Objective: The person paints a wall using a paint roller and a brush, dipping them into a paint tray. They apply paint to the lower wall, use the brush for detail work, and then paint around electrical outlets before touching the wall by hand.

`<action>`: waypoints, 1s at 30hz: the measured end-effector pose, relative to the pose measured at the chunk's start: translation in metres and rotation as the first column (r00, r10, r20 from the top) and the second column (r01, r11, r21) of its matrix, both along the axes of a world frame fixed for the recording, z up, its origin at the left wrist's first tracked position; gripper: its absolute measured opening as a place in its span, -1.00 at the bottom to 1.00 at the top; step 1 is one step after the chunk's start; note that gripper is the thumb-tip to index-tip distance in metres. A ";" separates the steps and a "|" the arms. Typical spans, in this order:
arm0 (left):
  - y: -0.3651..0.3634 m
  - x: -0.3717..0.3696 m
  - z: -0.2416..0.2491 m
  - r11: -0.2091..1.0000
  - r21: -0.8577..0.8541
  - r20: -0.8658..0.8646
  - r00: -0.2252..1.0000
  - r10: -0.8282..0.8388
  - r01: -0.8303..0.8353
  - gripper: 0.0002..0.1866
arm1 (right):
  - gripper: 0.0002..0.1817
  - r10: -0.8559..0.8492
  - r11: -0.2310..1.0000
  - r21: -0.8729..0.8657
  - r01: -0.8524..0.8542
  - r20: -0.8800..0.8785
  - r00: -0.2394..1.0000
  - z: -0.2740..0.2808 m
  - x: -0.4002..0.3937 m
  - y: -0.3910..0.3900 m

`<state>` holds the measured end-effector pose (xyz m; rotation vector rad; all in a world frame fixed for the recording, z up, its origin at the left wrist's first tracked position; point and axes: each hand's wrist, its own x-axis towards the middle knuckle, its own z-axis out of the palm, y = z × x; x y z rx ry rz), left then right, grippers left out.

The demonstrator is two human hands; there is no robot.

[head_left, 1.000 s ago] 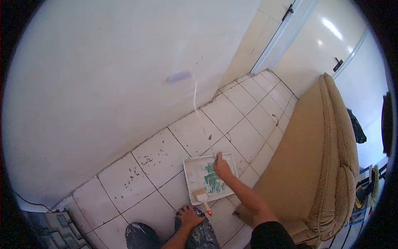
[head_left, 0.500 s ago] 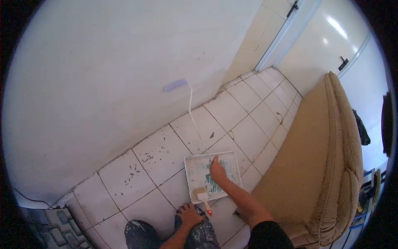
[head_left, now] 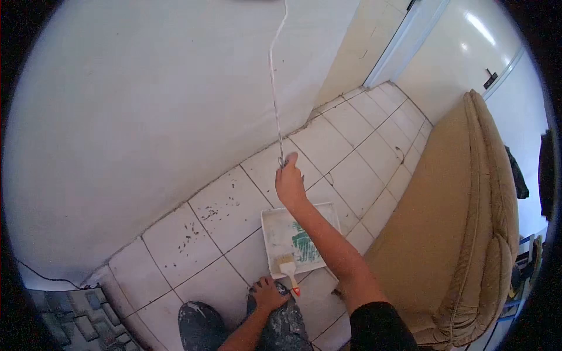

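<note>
My right hand (head_left: 290,182) is closed around the handle end of a paint roller (head_left: 274,88), whose long thin rod rises along the white wall (head_left: 146,105). The roller head shows only as a sliver at the top edge. My left hand (head_left: 269,294) rests on my knee with its fingers spread and holds nothing. Below my right forearm lies a white paint tray (head_left: 278,234) with green and white paint marks inside. A paintbrush (head_left: 288,270) lies across the tray's near rim, bristles inside and red-tipped handle outside.
A brown sofa (head_left: 433,234) stands on the right. Dark chips lie on the tiled floor (head_left: 199,269) near the wall. A grey patterned mat (head_left: 82,319) is at the lower left, with a dark cable (head_left: 50,281) beside it. Doors stand at the upper right.
My right hand has moved up and forward from over the tray, and the roller head has gone up the wall to the top edge. My left hand stays on the knee.
</note>
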<state>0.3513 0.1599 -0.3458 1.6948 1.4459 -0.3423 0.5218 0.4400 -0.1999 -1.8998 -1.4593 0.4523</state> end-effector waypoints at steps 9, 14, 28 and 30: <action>-0.002 0.002 -0.013 0.999 0.047 -0.031 1.000 -0.002 0.004 0.08 | -0.67 0.061 0.854 -0.498 -0.152 -0.194 0.979 -0.119 -0.044 -0.196; -0.053 -0.023 -0.131 0.964 0.253 0.177 0.984 0.037 -0.082 0.11 | -0.59 -0.049 0.998 -0.056 -0.004 -0.908 0.416 -0.181 -0.143 -0.319; 0.004 -0.008 -0.002 0.997 -0.051 0.016 0.998 0.053 -0.053 0.10 | -0.66 -0.241 0.902 -0.355 -0.247 -0.886 0.397 -0.090 -0.075 -0.143; 0.003 -0.009 -0.004 0.998 -0.020 0.034 0.998 0.055 -0.055 0.06 | -0.65 -0.304 0.888 -0.395 -0.236 -0.888 0.345 -0.075 -0.069 -0.125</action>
